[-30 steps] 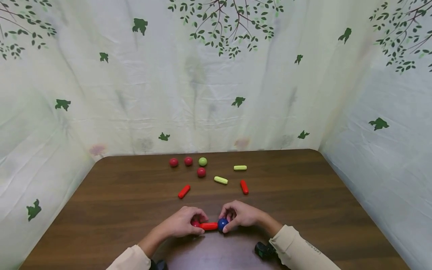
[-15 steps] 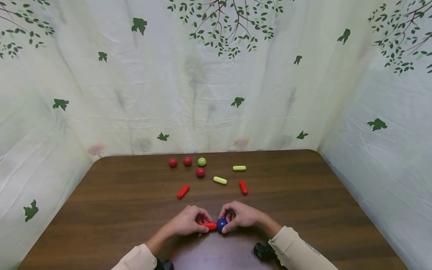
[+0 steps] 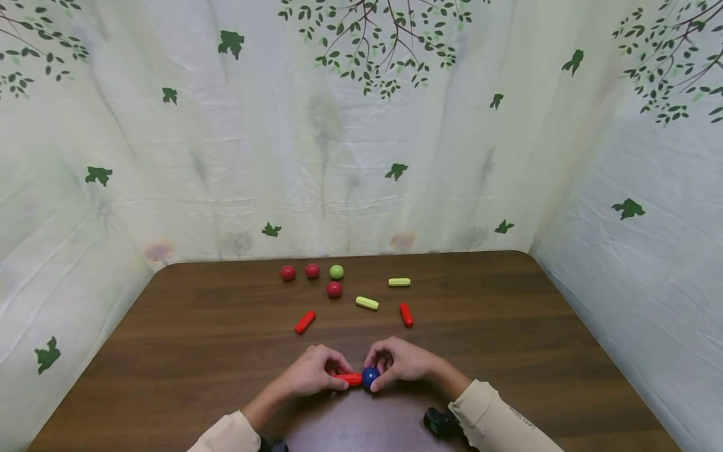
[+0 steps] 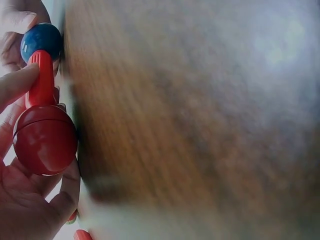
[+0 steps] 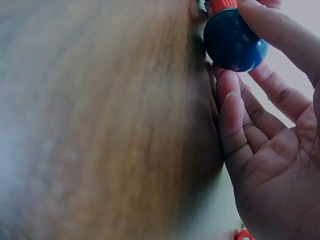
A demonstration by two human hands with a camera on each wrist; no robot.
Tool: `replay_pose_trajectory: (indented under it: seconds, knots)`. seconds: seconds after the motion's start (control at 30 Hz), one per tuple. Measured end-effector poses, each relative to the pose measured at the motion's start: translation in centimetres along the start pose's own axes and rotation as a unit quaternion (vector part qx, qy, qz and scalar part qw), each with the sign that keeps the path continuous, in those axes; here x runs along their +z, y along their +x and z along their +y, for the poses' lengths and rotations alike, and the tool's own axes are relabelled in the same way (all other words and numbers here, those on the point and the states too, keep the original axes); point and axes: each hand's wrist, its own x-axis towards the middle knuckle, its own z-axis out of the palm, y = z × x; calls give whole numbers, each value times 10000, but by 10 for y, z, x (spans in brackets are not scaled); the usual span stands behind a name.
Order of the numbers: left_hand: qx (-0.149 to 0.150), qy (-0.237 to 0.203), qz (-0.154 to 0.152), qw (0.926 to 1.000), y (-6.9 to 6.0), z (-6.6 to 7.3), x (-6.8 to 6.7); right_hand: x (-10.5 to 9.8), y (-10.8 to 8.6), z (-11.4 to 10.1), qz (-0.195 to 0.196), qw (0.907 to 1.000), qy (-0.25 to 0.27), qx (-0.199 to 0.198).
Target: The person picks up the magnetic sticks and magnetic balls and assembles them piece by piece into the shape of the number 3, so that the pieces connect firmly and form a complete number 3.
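Near the front of the table, my left hand [image 3: 312,371] pinches a short red stick [image 3: 353,379] between thumb and fingers. Thumb and fingers of my right hand [image 3: 408,360] hold a blue ball [image 3: 369,376] at the stick's right end. In the left wrist view a red ball [image 4: 46,142] sits on the stick's other end, close to the left palm; the left hand hides it from the head camera. Ball, stick and ball form one straight line. The right wrist view shows the blue ball [image 5: 235,41] meeting the red stick [image 5: 223,5].
Farther back on the brown wooden table [image 3: 226,351] lie a loose red stick [image 3: 305,322], another red stick [image 3: 406,314] and two yellow-green sticks [image 3: 367,303]. Several red balls [image 3: 334,289] and a green ball [image 3: 336,272] are near the far edge. Patterned cloth [image 3: 339,157] hangs behind.
My left hand has shifted right, from round the red ball onto the red stick. My right hand keeps its place on the blue ball. The loose pieces stay where they were.
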Motion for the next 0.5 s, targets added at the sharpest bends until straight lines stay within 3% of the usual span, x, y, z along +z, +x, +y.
replay_pose_trajectory:
  seconds: [0.27,0.5]
  knots:
    - [88,-112,-27,9999,0,0,0,-3,-2,-3,199,9998,-21,32]
    - [63,-116,-57,9999,-1,-1,-1,-23,-9,-2,1044,9939,-338,-41]
